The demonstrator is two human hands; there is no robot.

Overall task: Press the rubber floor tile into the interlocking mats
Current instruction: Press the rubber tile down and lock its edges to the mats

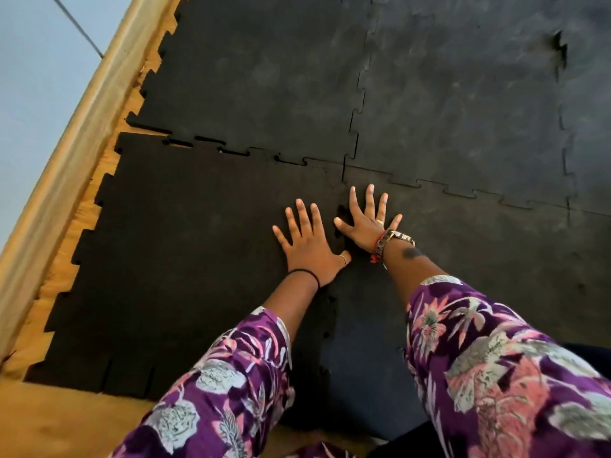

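At the seam where four mats meet, you have both palms flat. Your left hand (309,241) lies spread on the rubber floor tile (185,252), the darker square at 8 o'clock from the junction, gripping nothing. Your right hand (367,219) is splayed too, empty, straddling the joint onto the neighbouring mat (479,269) at 4 o'clock.

Work the teeth down tab by tab. Along the 12 o'clock edge the seam (231,148) toward the far mat (258,71) looks proud, with gaps at several tabs, so walk your palms that way, leaning weight through the heel of each hand rather than the fingertips. Keep one hand pinning what is seated while the other presses the next tab. The seam under your forearms is shadowed; I can't say whether it's locked, so check it.

No containers show anywhere; only mats, wooden floor (66,418) and the skirting board (82,127) at 10 o'clock.
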